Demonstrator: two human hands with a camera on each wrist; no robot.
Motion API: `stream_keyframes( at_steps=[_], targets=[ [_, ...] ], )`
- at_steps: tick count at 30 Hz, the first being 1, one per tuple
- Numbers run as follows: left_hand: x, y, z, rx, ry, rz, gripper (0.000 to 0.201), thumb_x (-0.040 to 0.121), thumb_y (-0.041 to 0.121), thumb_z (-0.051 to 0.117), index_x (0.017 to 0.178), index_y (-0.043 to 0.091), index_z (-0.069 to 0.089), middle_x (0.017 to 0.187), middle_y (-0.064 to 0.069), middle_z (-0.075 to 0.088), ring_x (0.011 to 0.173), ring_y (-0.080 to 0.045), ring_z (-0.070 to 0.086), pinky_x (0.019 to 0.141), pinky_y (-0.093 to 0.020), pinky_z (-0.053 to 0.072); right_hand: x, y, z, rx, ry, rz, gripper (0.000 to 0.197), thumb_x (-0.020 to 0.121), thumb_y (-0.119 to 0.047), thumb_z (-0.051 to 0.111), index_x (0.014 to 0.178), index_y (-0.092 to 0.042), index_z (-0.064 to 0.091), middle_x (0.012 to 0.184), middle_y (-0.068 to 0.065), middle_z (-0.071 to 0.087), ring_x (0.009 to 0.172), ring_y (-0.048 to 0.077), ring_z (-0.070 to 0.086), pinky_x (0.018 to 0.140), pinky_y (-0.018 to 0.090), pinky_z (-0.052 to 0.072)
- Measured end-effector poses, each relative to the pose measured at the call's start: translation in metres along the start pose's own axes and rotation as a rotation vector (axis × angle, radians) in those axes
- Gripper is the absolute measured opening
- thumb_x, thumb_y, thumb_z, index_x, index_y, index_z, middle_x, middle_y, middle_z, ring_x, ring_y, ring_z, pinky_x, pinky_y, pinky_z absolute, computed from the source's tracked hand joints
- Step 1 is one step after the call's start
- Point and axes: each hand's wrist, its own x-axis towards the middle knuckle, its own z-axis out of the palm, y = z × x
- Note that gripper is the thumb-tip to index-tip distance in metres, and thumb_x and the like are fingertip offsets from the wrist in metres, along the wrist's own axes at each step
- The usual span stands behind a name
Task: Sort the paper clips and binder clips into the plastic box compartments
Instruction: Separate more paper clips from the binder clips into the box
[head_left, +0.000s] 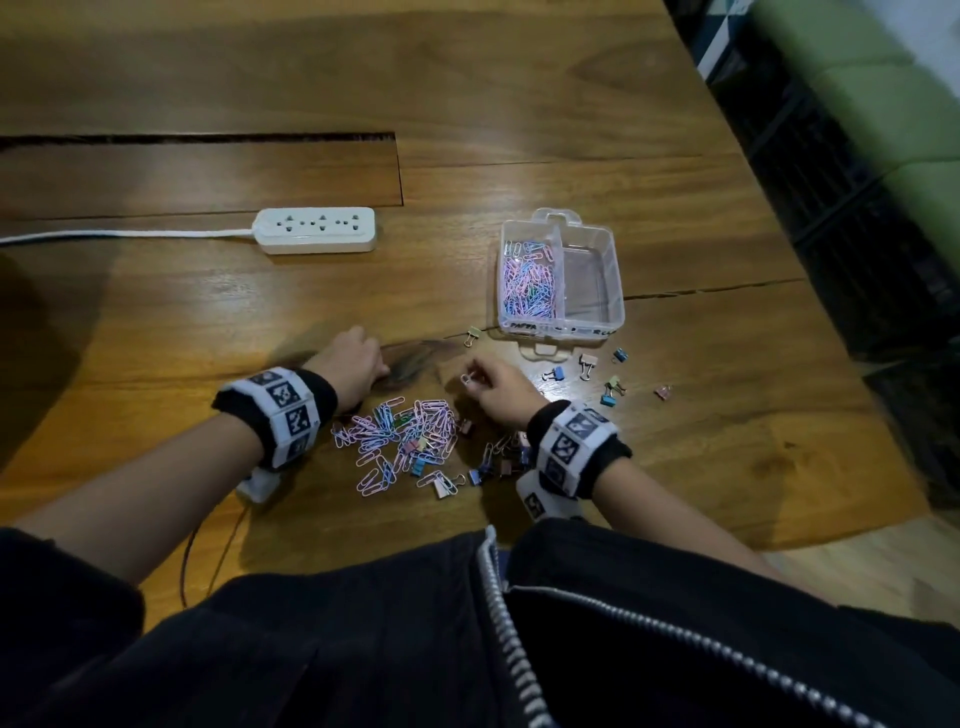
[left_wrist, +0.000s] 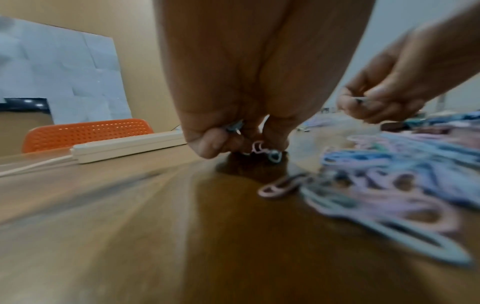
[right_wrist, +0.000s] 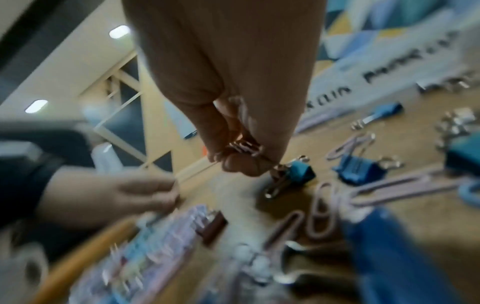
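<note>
A clear plastic box (head_left: 618, 291) stands on the wooden table; its left compartment holds many paper clips (head_left: 529, 283), its right compartment (head_left: 589, 280) looks bare. A mixed pile of pink and blue paper clips (head_left: 410, 436) with some binder clips lies between my hands. My left hand (head_left: 366, 361) rests left of the pile, fingers curled round a few pink and blue paper clips (left_wrist: 259, 147). My right hand (head_left: 491, 384) hovers above the pile's right side and pinches a pale pink paper clip (right_wrist: 244, 147). Loose binder clips (head_left: 587, 364) lie in front of the box.
A white power strip (head_left: 317, 230) with its cord lies at the back left. A dark slot (head_left: 208, 138) cuts the tabletop behind it. The table's edge (head_left: 810, 291) runs down the right. An orange chair (left_wrist: 85, 131) stands beyond the table.
</note>
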Motion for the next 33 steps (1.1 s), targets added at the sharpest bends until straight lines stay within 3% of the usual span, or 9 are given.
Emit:
stream_keyframes(
  at_steps=[4, 6, 9, 12, 15, 20, 23, 26, 33],
  targets=[
    [-0.017, 0.006, 0.006, -0.153, -0.029, 0.004, 0.019, 0.097, 0.023, 0.04, 0.1, 0.007, 0.049, 0.092, -0.003, 0.045, 0.081, -0.014, 0.043, 0.073, -0.024, 0.039, 0.002, -0.003, -0.003, 0.505, -0.002, 0.12, 0.026, 0.087, 0.004, 0.038, 0.068, -0.009, 0.05, 0.071, 0.004, 0.048, 0.058, 0.013, 0.044, 0.05, 0.018, 0.034],
    [-0.022, 0.005, 0.004, -0.383, -0.016, -0.035, 0.012, 0.097, 0.021, 0.039, 0.096, 0.012, 0.046, 0.089, -0.001, 0.049, 0.072, -0.012, 0.046, 0.061, -0.022, 0.039, 0.004, -0.006, -0.001, 0.495, -0.002, 0.108, 0.026, 0.088, -0.003, 0.042, 0.065, -0.011, 0.051, 0.067, 0.003, 0.049, 0.057, 0.014, 0.044, 0.049, 0.018, 0.035],
    [-0.024, -0.001, 0.0, -0.746, -0.021, -0.093, 0.016, 0.098, 0.019, 0.036, 0.091, 0.017, 0.051, 0.078, 0.001, 0.049, 0.061, -0.01, 0.044, 0.05, -0.018, 0.038, 0.002, -0.013, 0.009, 0.195, -0.06, 0.015, 0.018, 0.088, -0.014, 0.052, 0.07, -0.016, 0.048, 0.072, -0.001, 0.05, 0.064, 0.01, 0.047, 0.055, 0.015, 0.04],
    [-0.026, -0.003, -0.004, -1.04, -0.13, -0.179, 0.03, 0.1, 0.025, 0.03, 0.079, 0.018, 0.051, 0.07, -0.002, 0.046, 0.056, -0.014, 0.042, 0.044, -0.017, 0.039, 0.01, -0.01, 0.024, -0.257, -0.109, -0.073, 0.02, 0.081, -0.026, 0.062, 0.096, -0.017, 0.053, 0.104, 0.006, 0.055, 0.096, 0.02, 0.052, 0.085, 0.035, 0.048],
    [-0.027, 0.0, -0.007, -1.2, -0.221, -0.233, 0.035, 0.099, 0.032, 0.029, 0.075, 0.014, 0.046, 0.07, -0.002, 0.047, 0.056, -0.014, 0.043, 0.041, -0.017, 0.039, 0.013, -0.007, 0.033, -0.583, -0.117, -0.185, 0.031, 0.08, -0.029, 0.062, 0.109, -0.02, 0.053, 0.114, 0.008, 0.052, 0.109, 0.024, 0.044, 0.096, 0.043, 0.04],
    [-0.031, -0.003, -0.003, -0.575, -0.199, -0.023, 0.018, 0.085, 0.034, 0.059, 0.087, 0.02, 0.048, 0.076, 0.004, 0.047, 0.065, -0.011, 0.044, 0.059, -0.024, 0.038, 0.006, -0.001, 0.029, -0.726, -0.118, -0.255, 0.029, 0.085, -0.025, 0.057, 0.108, -0.008, 0.055, 0.114, 0.013, 0.049, 0.11, 0.026, 0.043, 0.096, 0.04, 0.04],
    [-0.034, -0.003, 0.002, -0.12, -0.261, 0.081, 0.047, 0.075, 0.035, 0.071, 0.114, 0.019, 0.048, 0.102, 0.007, 0.046, 0.097, -0.015, 0.051, 0.084, -0.028, 0.047, 0.003, 0.002, 0.021, -0.738, -0.141, -0.235, 0.02, 0.087, -0.02, 0.054, 0.103, -0.008, 0.055, 0.115, 0.012, 0.047, 0.109, 0.024, 0.042, 0.096, 0.037, 0.039],
    [-0.034, -0.002, 0.007, -0.042, -0.22, 0.117, 0.038, 0.079, 0.035, 0.067, 0.109, 0.019, 0.05, 0.108, 0.002, 0.046, 0.098, -0.015, 0.048, 0.083, -0.027, 0.044, 0.001, 0.003, 0.017, -0.535, -0.136, -0.147, 0.003, 0.087, -0.016, 0.052, 0.088, -0.013, 0.051, 0.105, 0.008, 0.046, 0.098, 0.02, 0.044, 0.092, 0.035, 0.043],
    [-0.032, 0.012, 0.009, -0.029, -0.205, 0.171, 0.017, 0.09, 0.035, 0.051, 0.086, 0.019, 0.047, 0.097, 0.0, 0.041, 0.087, -0.014, 0.043, 0.076, -0.024, 0.038, -0.006, -0.001, -0.004, 0.147, -0.021, -0.006, 0.013, 0.085, -0.003, 0.054, 0.077, -0.011, 0.048, 0.078, 0.001, 0.053, 0.072, 0.015, 0.052, 0.062, 0.018, 0.044]
  ],
)
